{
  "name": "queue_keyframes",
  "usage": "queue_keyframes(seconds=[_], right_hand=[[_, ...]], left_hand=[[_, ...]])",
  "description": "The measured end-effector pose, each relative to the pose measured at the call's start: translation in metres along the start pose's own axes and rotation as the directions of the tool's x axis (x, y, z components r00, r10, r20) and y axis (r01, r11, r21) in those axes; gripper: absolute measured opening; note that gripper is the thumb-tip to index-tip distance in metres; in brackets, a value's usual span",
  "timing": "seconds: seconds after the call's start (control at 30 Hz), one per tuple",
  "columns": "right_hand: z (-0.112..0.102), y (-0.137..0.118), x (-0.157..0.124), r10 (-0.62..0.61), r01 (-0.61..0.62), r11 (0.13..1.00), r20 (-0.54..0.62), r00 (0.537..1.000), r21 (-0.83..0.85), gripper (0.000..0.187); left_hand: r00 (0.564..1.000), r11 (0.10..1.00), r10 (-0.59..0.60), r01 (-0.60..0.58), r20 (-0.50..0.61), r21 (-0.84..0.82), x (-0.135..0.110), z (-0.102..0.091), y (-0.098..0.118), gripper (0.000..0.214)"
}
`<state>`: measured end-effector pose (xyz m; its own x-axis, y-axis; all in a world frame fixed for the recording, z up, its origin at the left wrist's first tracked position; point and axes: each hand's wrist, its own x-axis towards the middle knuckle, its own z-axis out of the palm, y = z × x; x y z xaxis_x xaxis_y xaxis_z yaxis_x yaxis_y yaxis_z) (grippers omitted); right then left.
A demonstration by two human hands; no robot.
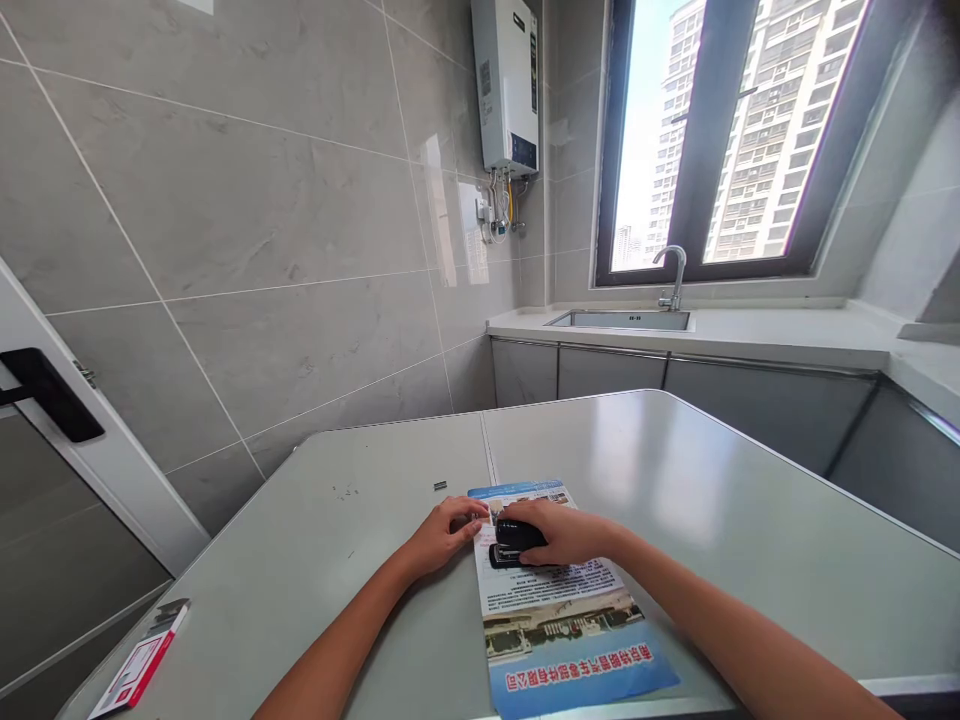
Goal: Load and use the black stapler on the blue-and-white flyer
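Observation:
A black stapler (517,535) rests on a printed leaflet (559,630) near the middle of the table. Wrapped over the stapler's top is my right hand (566,532), thumb along its lower side. My left hand (448,532) lies at the leaflet's left edge, fingers stretched flat onto the paper just left of the stapler. The leaflet has blue ends, dense text and a photo band. A short strip of staples (440,486) sits on the table beyond my left hand. Whether the stapler's jaws hold any paper is hidden.
The light table (375,620) has a seam and small dark specks at the left. A red-and-white box (142,665) lies at its left edge. Beyond stand a counter with a sink (626,320) and tap, a wall water heater (508,85), and a door (97,450) at left.

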<state>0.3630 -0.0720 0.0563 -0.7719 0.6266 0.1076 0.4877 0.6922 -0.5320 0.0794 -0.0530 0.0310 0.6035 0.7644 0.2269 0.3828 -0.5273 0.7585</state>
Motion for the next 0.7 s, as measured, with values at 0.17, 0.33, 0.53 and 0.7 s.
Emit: queue_keyframes(seconds=[0.17,0.33,0.53,0.7], right_hand=[[0.02,-0.014,0.012,0.03,-0.025,0.999,-0.113,0.993,0.045,0.052],[0.006,-0.012,0.007,-0.059,0.072,0.99,-0.103,0.993,0.12,0.07],[-0.016,0.007,-0.008,-0.087,0.083,0.996,0.103,0.991,0.04,0.053],[-0.009,0.007,-0.005,-0.136,0.129,0.988,0.099,0.986,0.079,0.056]], left_hand=[[0.987,0.994,-0.046,0.06,-0.153,0.093,0.002,-0.002,-0.014,0.023],[0.989,0.942,-0.029,0.076,-0.146,0.327,-0.001,-0.002,-0.03,0.04],[0.993,0.955,-0.061,0.088,-0.102,0.284,-0.003,-0.008,-0.026,0.035],[0.989,0.996,-0.038,0.049,-0.14,0.072,-0.002,-0.01,-0.016,0.035]])
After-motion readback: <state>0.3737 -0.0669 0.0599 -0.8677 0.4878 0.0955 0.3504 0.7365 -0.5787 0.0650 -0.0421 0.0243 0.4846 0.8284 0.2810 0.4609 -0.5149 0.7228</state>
